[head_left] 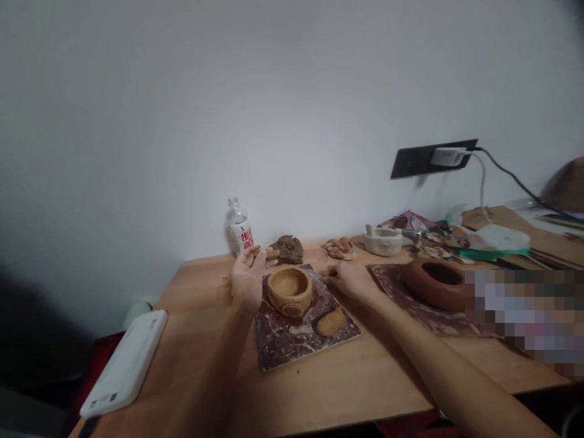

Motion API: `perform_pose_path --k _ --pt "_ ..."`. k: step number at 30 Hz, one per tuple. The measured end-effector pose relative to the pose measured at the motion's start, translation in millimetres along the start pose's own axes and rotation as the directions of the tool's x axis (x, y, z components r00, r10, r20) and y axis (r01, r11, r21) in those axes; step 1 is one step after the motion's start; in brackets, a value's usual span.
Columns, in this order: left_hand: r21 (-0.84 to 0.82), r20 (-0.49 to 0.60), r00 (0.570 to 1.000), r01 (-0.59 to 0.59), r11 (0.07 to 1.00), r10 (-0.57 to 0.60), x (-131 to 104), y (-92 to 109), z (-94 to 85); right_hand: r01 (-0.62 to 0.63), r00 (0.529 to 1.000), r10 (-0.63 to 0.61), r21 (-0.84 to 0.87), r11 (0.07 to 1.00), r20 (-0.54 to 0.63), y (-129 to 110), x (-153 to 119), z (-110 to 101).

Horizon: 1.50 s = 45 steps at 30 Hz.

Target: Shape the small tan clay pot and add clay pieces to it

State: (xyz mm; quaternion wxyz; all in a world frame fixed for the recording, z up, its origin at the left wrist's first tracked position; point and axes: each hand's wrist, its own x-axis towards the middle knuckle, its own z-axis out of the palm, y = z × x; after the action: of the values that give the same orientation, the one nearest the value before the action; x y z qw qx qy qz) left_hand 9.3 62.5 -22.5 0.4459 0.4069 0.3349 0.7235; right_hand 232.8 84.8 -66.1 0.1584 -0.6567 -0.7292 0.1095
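Note:
A small round tan clay bowl (290, 299), with an oval patch on its front, sits on a dark speckled board (292, 350). My left hand (247, 283) is raised at the bowl's left, its fingers closed on a small tan piece of clay (272, 253). On the other side, my right hand (350, 281) is low by the board's far right edge with its fingers curled; whether they hold something is hidden. A flat tan slab of clay (331, 322) lies on the board, right of the bowl. Behind the bowl rests a brown lump of clay (288, 249).
A plastic bottle (239, 228) stands against the wall. Clay scraps (340, 248) and a whitish bowl (382, 241) are at the back. Rightward, a reddish-brown hollow clay form (431, 285) sits on a second board (385, 280). A white slab-like device (128, 362) lies at the left edge.

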Motion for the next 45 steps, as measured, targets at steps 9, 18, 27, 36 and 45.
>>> perform_pose_path --k 9,18,27,36,45 --pt "-0.039 0.04 0.996 0.082 0.996 -0.081 1.2 1.1 0.6 -0.015 1.0 0.014 -0.085 0.996 -0.01 6.2 3.3 4.7" --pt "0.104 0.12 0.984 0.122 0.987 -0.134 -0.5 -0.4 -1.9 -0.028 0.947 0.065 0.121 0.992 -0.314 6.9 8.8 0.4" --pt "0.452 0.221 0.975 -0.084 0.888 -0.02 -7.4 8.0 1.1 0.394 0.836 -0.033 0.556 0.731 -0.548 -36.0 -48.5 -31.3" --pt "0.727 0.433 0.881 -0.467 0.504 0.192 -15.0 10.6 -0.2 0.517 0.749 -0.162 0.413 0.75 -0.643 -79.8 -132.1 30.7" --pt "0.751 0.622 0.739 -0.656 0.069 0.26 -12.8 -6.9 -10.1 0.45 0.657 -0.276 0.072 0.89 -0.701 -91.1 -121.8 39.1"
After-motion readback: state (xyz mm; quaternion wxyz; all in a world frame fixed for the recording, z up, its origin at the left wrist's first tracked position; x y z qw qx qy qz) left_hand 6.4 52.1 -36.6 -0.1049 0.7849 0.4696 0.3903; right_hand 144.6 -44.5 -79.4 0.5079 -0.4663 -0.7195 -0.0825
